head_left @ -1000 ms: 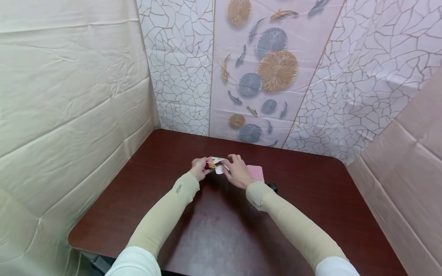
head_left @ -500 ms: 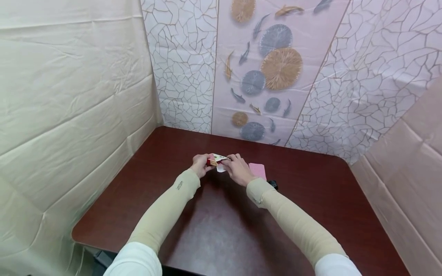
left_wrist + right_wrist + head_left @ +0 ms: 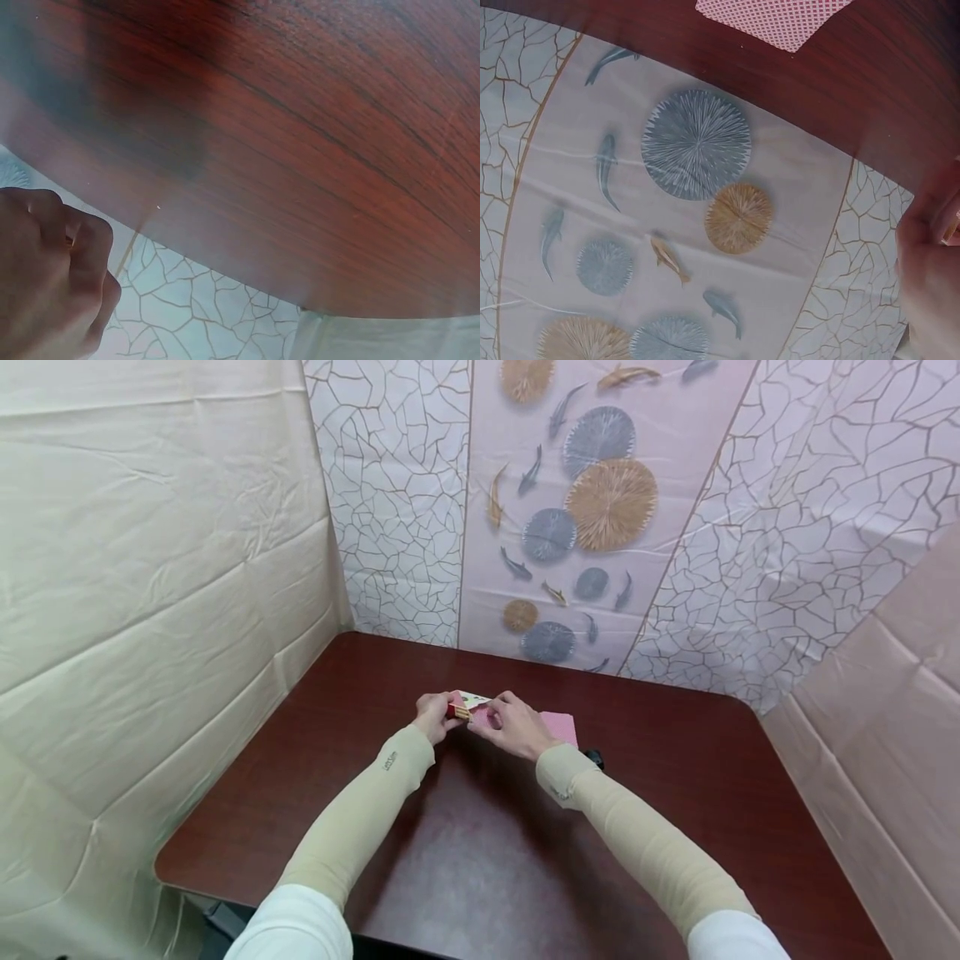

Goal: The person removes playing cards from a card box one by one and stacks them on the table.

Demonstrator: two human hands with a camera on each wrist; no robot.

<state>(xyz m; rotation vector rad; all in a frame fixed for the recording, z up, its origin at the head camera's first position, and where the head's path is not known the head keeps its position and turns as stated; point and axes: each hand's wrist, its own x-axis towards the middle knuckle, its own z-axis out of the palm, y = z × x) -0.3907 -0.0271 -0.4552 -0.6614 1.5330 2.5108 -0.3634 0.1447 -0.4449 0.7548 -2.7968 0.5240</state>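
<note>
In the head view my left hand (image 3: pixel 432 718) grips playing cards together with a small red thing with yellow stripes (image 3: pixel 459 712), too small to identify. A white card face with small marks (image 3: pixel 474 699) shows above it. My right hand (image 3: pixel 519 727) pinches a playing card with a pink patterned back (image 3: pixel 482 718), close against what the left hand holds. The left wrist view shows my left hand (image 3: pixel 56 274) with curled fingers, its load mostly hidden. At the right edge of the right wrist view, only part of my right hand (image 3: pixel 934 262) appears.
Pink-patterned playing cards (image 3: pixel 559 727) lie on the dark red-brown table (image 3: pixel 450 860) beyond my right wrist. A small black object (image 3: pixel 593 759) sits beside that wrist. Patterned cloth (image 3: pixel 397 527) hangs behind the table, and beige cloth (image 3: pixel 165 568) hangs at the left.
The card at my right fingers showed a white side hanging below the hands; now its pink patterned back shows. My right hand has turned slightly. The left hand keeps its grip.
</note>
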